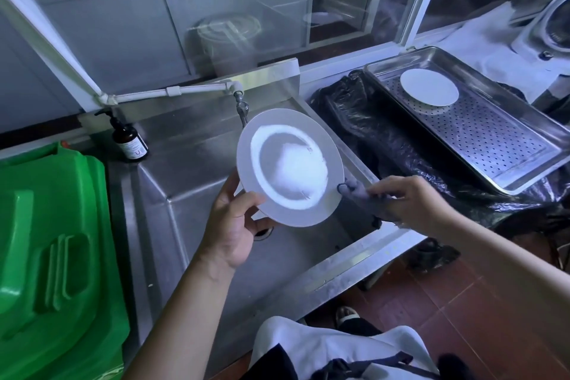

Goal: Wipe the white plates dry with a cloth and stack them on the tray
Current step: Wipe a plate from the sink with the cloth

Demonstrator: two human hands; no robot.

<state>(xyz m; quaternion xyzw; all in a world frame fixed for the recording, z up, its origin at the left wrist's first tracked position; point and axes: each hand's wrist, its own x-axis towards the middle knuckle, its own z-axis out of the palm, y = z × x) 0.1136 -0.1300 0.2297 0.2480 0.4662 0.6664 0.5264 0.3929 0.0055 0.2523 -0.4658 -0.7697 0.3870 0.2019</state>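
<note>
The left hand (236,219) is gripping a round white ceramic plate (290,167) by its lower rim, thumb curled over the front edge, tilting it above the stainless steel sink (185,182). Just right of that plate, the right hand (410,202) is pinching a bunched grey cloth (359,193), which is touching the plate's rim. Beyond the right hand, a perforated steel tray (481,133) is carrying a second white plate (429,91). Left of the left hand, a green plastic bin (55,250) is standing.

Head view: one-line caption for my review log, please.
Over a steel sink, left hand holds a round white plate; right hand brings a grey cloth to its rim.
</note>
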